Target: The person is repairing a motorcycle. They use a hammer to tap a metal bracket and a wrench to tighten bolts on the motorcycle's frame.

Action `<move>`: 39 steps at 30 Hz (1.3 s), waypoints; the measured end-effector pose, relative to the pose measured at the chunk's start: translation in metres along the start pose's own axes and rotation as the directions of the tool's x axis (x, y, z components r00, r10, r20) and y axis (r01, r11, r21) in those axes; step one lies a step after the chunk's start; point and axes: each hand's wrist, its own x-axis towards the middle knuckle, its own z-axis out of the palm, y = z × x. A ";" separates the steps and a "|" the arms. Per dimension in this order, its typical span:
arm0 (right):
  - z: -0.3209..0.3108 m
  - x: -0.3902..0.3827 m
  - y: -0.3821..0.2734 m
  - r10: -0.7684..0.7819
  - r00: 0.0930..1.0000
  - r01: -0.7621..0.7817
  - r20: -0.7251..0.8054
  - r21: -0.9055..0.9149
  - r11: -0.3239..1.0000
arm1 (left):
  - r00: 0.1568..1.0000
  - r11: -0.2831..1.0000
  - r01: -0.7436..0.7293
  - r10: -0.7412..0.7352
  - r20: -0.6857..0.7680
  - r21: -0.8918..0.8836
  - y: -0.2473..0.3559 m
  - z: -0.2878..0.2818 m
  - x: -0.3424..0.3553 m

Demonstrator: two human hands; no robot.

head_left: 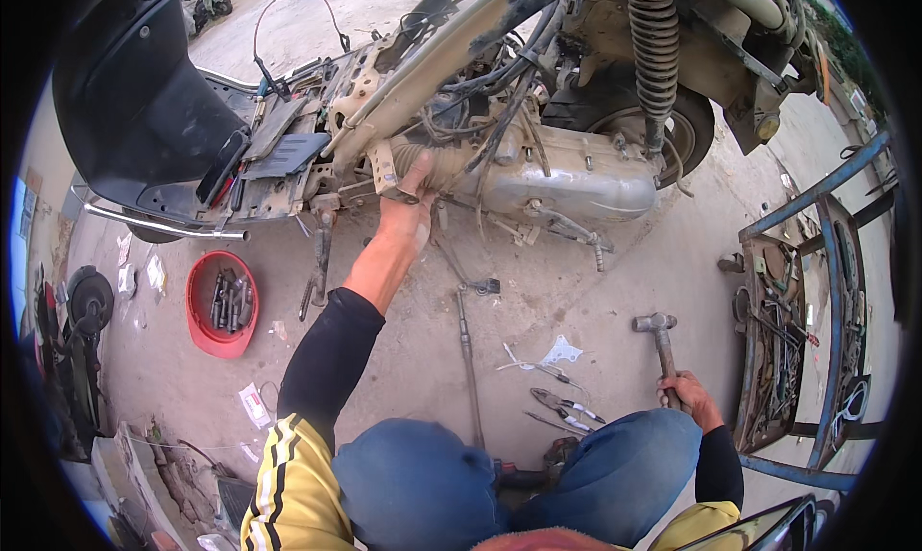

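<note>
My left hand point(411, 191) reaches into the partly stripped scooter point(586, 181), its thumb up beside a perforated metal bracket point(382, 167) and a ribbed hose point(432, 167); its fingers are mostly hidden. My right hand point(687, 395) is closed round the handle of a hammer point(655, 323), head upward, just right of my knee. Below the engine a long metal bar point(468, 359) lies on the ground, with pliers point(567, 407) and a pale flat plate point(562, 349) to its right.
A red hard hat point(197, 321) holding sockets lies at left. A blue metal rack point(816, 191) with trays of tools point(773, 349) stands at right. A small wheeled object point(88, 297) is at far left, above a broken concrete edge point(144, 465). The scooter's rear wheel point(687, 129) is behind the engine.
</note>
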 end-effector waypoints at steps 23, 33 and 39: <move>0.130 -0.093 -0.127 -0.748 0.655 0.631 -0.107 -0.466 0.620 | 1.000 0.999 0.029 -0.028 -0.008 0.026 0.002 -0.009 -0.002; 0.114 -0.059 -0.115 -0.651 0.720 0.561 -0.239 -0.351 0.749 | 0.999 1.000 0.030 -0.030 0.011 0.000 -0.003 -0.019 0.010; 0.127 -0.050 -0.094 -0.736 0.624 0.667 -0.262 -0.312 0.677 | 1.000 0.999 -0.018 0.018 0.021 -0.028 -0.013 -0.013 0.008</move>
